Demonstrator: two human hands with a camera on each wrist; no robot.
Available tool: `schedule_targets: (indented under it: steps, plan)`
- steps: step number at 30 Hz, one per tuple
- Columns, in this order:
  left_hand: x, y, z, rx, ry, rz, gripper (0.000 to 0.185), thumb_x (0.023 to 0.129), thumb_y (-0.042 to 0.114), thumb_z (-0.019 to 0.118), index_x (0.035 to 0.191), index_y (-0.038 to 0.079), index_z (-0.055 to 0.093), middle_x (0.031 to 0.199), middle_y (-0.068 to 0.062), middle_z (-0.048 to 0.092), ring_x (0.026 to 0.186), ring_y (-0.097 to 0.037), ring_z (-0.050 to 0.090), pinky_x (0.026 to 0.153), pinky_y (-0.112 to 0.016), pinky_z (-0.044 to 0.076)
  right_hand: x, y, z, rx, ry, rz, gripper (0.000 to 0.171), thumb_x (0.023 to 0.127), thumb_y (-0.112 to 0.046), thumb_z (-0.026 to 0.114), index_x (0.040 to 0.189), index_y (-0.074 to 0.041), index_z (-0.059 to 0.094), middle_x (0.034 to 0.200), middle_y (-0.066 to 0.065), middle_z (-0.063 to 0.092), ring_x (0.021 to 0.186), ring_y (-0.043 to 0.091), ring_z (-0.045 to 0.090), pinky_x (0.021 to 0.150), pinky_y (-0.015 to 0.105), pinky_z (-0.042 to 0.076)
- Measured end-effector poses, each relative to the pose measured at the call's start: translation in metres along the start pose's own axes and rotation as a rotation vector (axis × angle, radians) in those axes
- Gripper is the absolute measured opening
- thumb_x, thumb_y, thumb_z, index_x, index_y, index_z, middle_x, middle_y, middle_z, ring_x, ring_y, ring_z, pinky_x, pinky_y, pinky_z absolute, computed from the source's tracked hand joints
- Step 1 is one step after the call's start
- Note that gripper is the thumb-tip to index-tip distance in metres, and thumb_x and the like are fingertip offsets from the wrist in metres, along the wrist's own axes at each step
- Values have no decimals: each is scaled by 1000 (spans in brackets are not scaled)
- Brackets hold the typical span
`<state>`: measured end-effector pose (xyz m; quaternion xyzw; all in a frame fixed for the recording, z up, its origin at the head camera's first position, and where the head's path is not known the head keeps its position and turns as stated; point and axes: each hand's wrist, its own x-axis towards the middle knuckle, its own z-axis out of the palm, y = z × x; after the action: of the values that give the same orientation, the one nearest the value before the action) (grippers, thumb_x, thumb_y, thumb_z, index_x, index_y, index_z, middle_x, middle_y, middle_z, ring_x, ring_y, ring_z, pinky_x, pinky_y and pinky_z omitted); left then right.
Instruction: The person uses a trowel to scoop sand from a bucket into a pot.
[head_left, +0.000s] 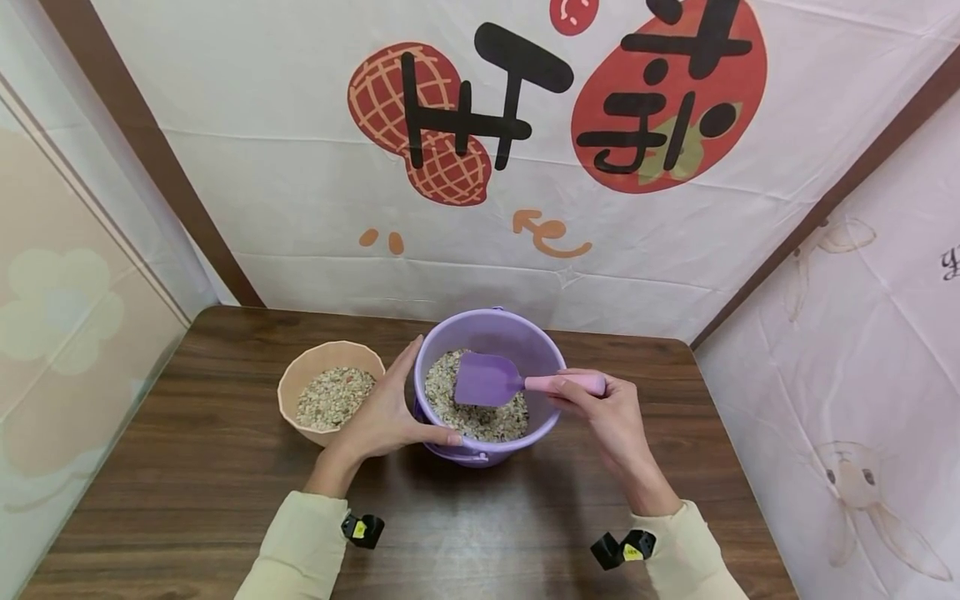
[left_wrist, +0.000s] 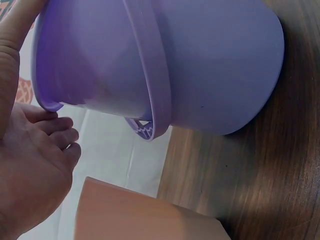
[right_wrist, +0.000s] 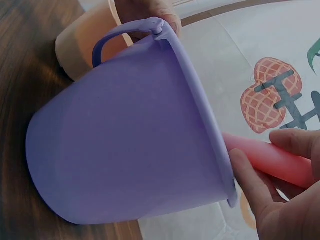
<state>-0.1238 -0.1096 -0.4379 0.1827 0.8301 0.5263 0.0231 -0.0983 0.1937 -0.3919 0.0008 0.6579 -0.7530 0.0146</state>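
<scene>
A purple bucket point(head_left: 517, 333) stands on the table with a layer of pale mixed grain point(head_left: 487, 425) in it. My left hand point(head_left: 386, 408) holds the bucket's left side at the rim, its thumb over the near edge; the left wrist view shows its other fingertips bent at the rim. With my right hand point(head_left: 611, 408) I grip the pink handle of a scoop point(head_left: 487, 379). Its flat purple blade lies inside the bucket, over the grain. In the right wrist view the bucket wall hides the blade, and only the pink handle point(right_wrist: 280, 162) shows.
Left of the bucket sits a peach faceted bowl point(head_left: 288, 400) with similar grain in it, partly behind my left hand. The bucket's handle point(left_wrist: 155, 65) hangs down its side. Printed cloth point(head_left: 300, 208) rises behind the wooden table point(head_left: 187, 467) and at both sides.
</scene>
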Motion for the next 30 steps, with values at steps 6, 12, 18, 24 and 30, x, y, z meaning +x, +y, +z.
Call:
schedule_targets:
  steps: [6, 12, 18, 24, 30]
  plan:
    - [0, -1, 0, -4, 0, 9, 145, 50, 53, 100, 164, 24, 16, 166, -4, 23, 147, -23, 29, 118, -55, 27, 4, -2, 8, -134, -117, -8, 18, 93, -12, 75, 106, 1, 79, 100, 19, 75, 110, 30, 69, 91, 42, 57]
    - [0, -2, 1, 7, -3, -6, 146, 51, 54, 100, 164, 24, 14, 167, -5, 19, 149, -25, 25, 118, -56, 25, 8, -6, 8, -332, -188, -56, 16, 92, -18, 77, 101, -6, 82, 98, 10, 78, 104, 25, 70, 84, 33, 59]
    - [0, -3, 0, 20, -3, -19, 147, 51, 55, 99, 165, 21, 13, 167, -6, 18, 150, -25, 24, 118, -56, 25, 15, -11, 2, -599, -160, -100, 19, 83, -20, 87, 98, -10, 82, 91, 4, 78, 85, 17, 71, 68, 28, 58]
    - [0, -2, 0, 27, -2, -19, 148, 50, 55, 99, 165, 20, 12, 167, -7, 18, 150, -26, 23, 118, -56, 25, 19, -17, -1, -693, -161, -100, 20, 80, -19, 89, 97, -10, 82, 91, 5, 77, 79, 16, 69, 63, 31, 58]
    - [0, -1, -1, 24, -8, -23, 148, 51, 56, 99, 165, 21, 12, 167, -7, 18, 150, -25, 23, 119, -55, 25, 19, -29, -11, -699, -187, -85, 16, 81, -19, 87, 96, -16, 83, 89, -2, 78, 82, 16, 72, 66, 29, 57]
